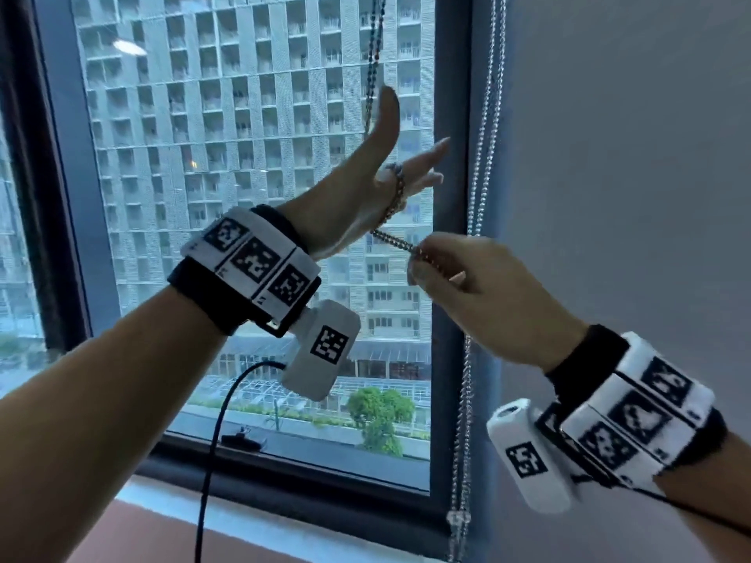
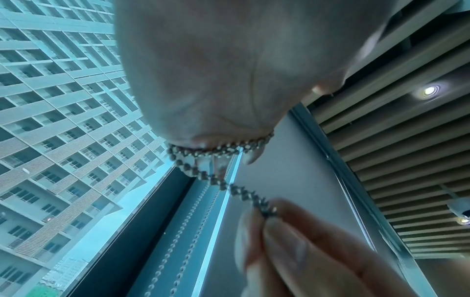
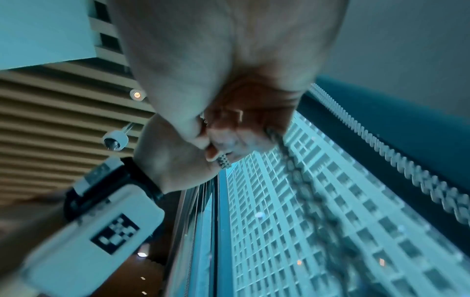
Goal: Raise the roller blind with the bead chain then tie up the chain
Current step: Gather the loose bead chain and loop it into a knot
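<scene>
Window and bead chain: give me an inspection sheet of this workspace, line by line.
Surface: window sill below the glass; a small dark object lies on it.
Job's things: bead chain looped around the left hand's fingers, stretched across to the right hand; upper strands hang from above. The blind itself is out of view.
Clutter: nothing seen.
Hands: left hand open, fingers spread, chain wrapped on them; right hand pinches the chain's end.
Cables: black cable hangs from the left wrist camera.
Surroundings: second bead chain hangs by the grey wall; a tall building shows outside.
</scene>
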